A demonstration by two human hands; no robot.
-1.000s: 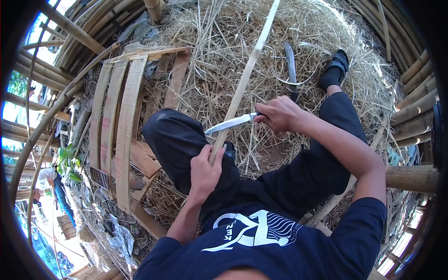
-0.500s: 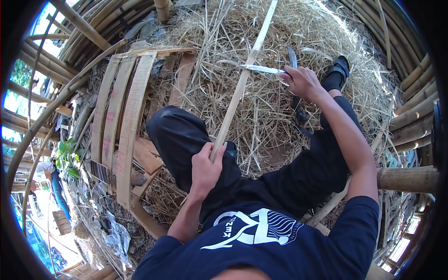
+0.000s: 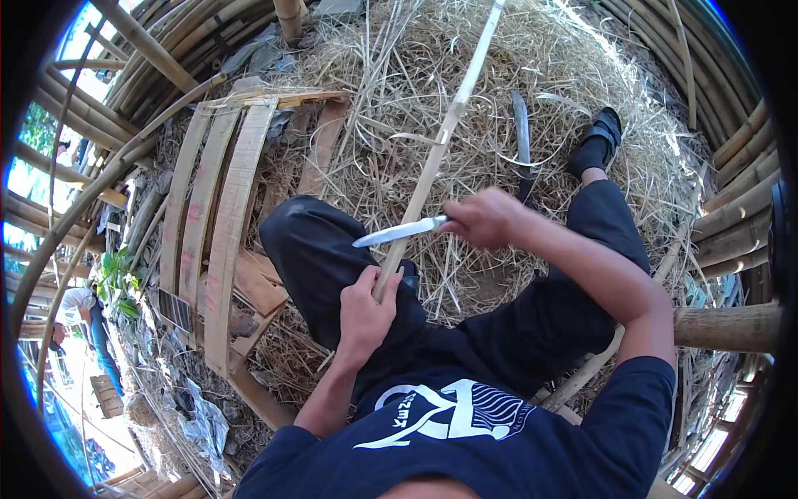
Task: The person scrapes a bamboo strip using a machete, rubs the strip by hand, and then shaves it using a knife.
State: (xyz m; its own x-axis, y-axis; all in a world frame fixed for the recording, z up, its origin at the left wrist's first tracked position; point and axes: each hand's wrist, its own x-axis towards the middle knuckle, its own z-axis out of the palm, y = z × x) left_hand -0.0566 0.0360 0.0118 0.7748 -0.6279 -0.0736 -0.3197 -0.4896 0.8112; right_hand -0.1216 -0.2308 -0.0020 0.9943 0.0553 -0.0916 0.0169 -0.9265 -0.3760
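Knife (image 3: pixel 401 232) in right hand (image 3: pixel 485 219), now nearer left hand (image 3: pixel 366 313) along pale strip (image 3: pixel 440 143).

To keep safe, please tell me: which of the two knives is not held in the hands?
The darker knife, lying on the straw near the right shoe; the other knife is in the right hand, crossing the stick.

my right hand (image 3: pixel 486 218), a little blurred, wraps the knife (image 3: pixel 399 233) so that most of its handle is hidden, and it also covers the lower end of the long blade (image 3: pixel 522 137) behind it. the pale strip (image 3: pixel 431 170) runs out past the top edge, and my left hand (image 3: pixel 366 316) hides part of its near end. the person (image 3: pixel 81 301) far to my left is too small for me to tell what they are handling.
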